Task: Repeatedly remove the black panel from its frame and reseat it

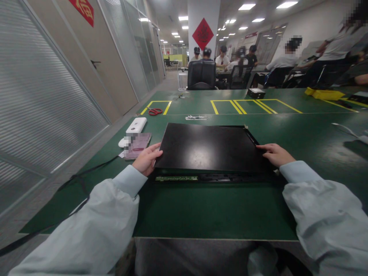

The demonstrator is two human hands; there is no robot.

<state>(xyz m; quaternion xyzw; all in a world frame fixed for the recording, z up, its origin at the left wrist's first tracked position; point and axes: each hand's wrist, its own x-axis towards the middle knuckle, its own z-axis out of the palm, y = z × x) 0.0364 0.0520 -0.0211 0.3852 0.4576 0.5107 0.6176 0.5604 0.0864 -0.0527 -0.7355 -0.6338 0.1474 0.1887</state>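
Note:
A thin black screen panel (201,147) tilts over a black frame (244,178) on the green table. Its near edge stands apart from the frame, and a narrow green circuit board (176,178) shows in the gap. My left hand (146,158) is closed on the panel's left edge, thumb on top. At the right edge my right hand (276,154) is closed too, with its index finger stretched along the corner and the other fingers curled below. How much of the frame that hand also touches is hidden.
Left of the panel lie a purple phone-like slab (143,142), a white power bank (137,125) and a black strap (83,172). Red scissors (155,111) and small pale pieces (196,117) sit farther back. A white cable (349,131) lies right. Several people sit beyond the table.

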